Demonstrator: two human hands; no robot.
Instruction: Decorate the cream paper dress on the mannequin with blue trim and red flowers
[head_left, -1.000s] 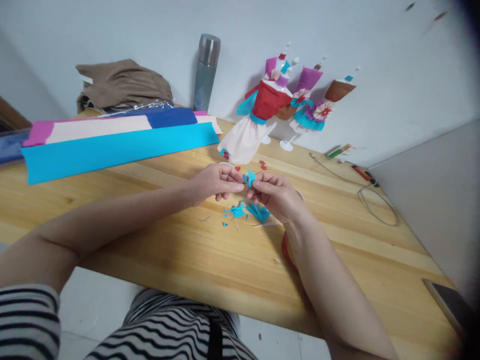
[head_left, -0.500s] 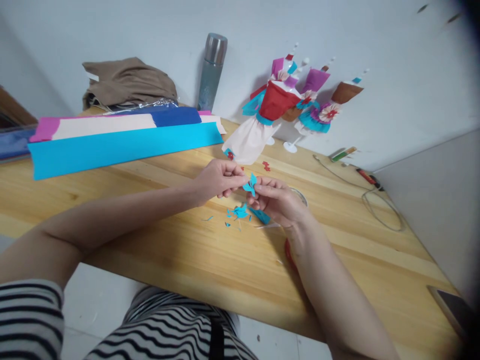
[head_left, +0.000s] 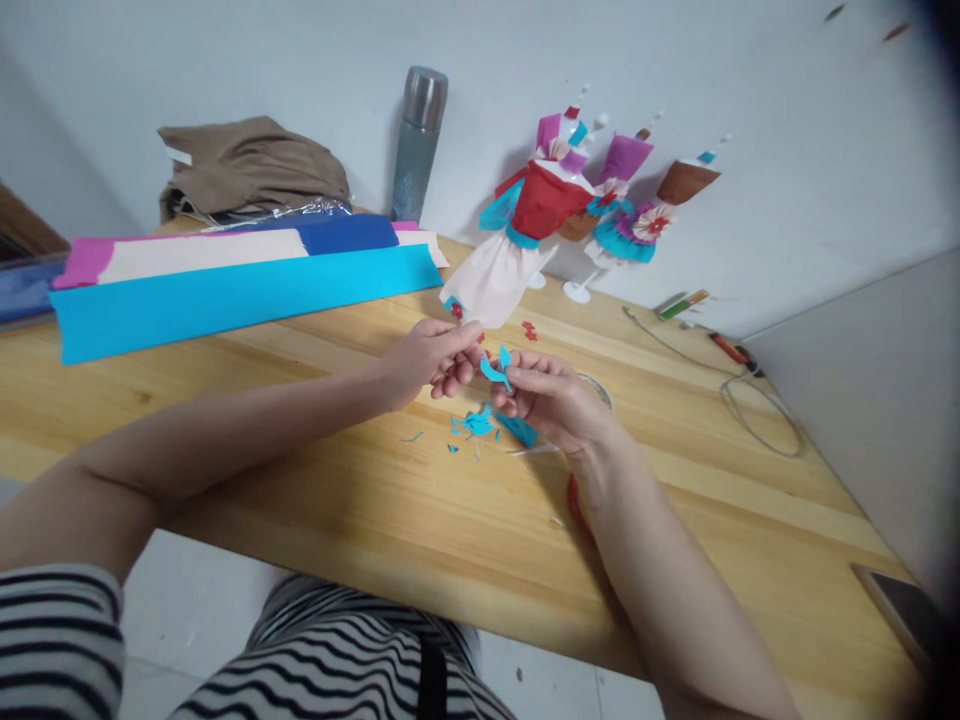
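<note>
Between the thumb and fingers of my right hand (head_left: 544, 392) is a small cut piece of blue paper (head_left: 496, 371) with curved, petal-like tips. My left hand (head_left: 442, 358) is at the left end of this piece, its thumb raised apart from the loosely curled fingers. On the table just below lies a little pile of blue paper scraps (head_left: 477, 423). A folded blue strip (head_left: 517, 430) rests beside the pile, partly behind my right hand. Under my right wrist shows a red curved handle (head_left: 576, 505), mostly hidden.
Paper-dressed doll figures (head_left: 551, 215) on white stands line the wall. Small red paper cutouts (head_left: 529, 330) lie before them. At left are a long blue paper sheet (head_left: 247, 300), brown cloth (head_left: 255, 165) and a flask (head_left: 420, 150). A cable (head_left: 750, 430) curls at right.
My left thumb has lifted away from the blue paper piece, which my right hand keeps holding. The left tip of the piece now hangs out more openly. The view has shifted slightly.
</note>
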